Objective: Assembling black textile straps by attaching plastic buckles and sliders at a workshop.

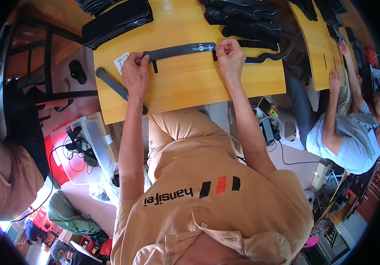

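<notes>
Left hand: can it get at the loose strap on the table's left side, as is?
Probably not without letting go: the left hand pinches one end of the held strap. The loose strap looks near, its upper part uncovered; the forearm crosses lower down.

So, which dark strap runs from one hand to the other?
The strap with pale print, pinched by left hand and right hand; the slanting strap lies to its left, the wavy strap to its right.
</notes>
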Demonstrator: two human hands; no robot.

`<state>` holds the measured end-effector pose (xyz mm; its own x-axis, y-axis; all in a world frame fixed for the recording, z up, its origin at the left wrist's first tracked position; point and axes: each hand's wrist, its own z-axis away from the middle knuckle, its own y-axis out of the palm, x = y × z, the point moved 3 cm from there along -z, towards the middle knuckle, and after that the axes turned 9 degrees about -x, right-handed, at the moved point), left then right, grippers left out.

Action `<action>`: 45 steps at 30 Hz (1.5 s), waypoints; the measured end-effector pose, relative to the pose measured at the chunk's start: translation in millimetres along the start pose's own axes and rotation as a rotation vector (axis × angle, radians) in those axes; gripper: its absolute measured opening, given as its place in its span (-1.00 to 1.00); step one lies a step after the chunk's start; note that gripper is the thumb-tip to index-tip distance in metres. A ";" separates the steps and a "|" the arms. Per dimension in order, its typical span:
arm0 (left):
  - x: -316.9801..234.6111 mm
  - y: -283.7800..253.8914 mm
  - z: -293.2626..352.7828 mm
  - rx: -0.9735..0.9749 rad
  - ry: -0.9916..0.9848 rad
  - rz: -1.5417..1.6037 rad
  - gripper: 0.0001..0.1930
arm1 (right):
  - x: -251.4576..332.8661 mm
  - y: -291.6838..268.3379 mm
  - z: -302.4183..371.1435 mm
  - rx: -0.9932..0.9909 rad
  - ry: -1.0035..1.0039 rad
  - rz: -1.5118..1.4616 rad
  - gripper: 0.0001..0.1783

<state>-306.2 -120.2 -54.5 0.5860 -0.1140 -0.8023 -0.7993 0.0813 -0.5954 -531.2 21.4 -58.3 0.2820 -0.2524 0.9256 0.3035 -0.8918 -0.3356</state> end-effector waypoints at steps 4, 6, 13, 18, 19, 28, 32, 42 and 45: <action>0.4 0.6 -0.2 -0.015 0.006 0.000 -0.78 | -2.0 0.6 -0.2 -0.003 -0.017 0.001 -0.91; -0.5 0.5 0.1 -0.019 0.006 -0.004 -0.78 | -0.4 0.2 -0.1 -0.003 -0.018 0.007 -0.91; -10.3 -1.7 3.7 -0.073 0.060 -0.092 -0.80 | 2.6 0.7 1.0 -0.023 -0.091 0.039 -0.92; -11.8 -1.8 4.4 -0.087 0.091 -0.113 -0.79 | 3.6 0.6 0.7 -0.028 -0.115 0.049 -0.93; -11.6 -1.6 4.1 -0.086 0.090 -0.111 -0.79 | 2.9 0.9 0.5 -0.030 -0.115 0.049 -0.93; -7.0 0.6 2.1 -0.078 0.061 -0.110 -0.80 | 7.0 0.4 1.0 -0.007 -0.111 0.075 -0.93; -9.5 0.2 2.8 -0.079 0.066 -0.110 -0.80 | 4.6 0.6 -0.4 -0.014 -0.120 0.088 -0.93; -13.7 -0.5 2.8 -0.093 0.082 -0.167 -0.80 | 8.5 1.7 -0.1 -0.008 -0.155 0.148 -0.94; -16.1 -1.2 3.4 -0.092 0.071 -0.172 -0.79 | 9.1 1.7 -0.1 -0.009 -0.167 0.146 -0.94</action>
<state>-314.2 -115.1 -41.0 0.7067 -0.1880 -0.6821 -0.6990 -0.0362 -0.7142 -528.2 17.6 -50.5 0.4698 -0.3140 0.8250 0.2406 -0.8537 -0.4619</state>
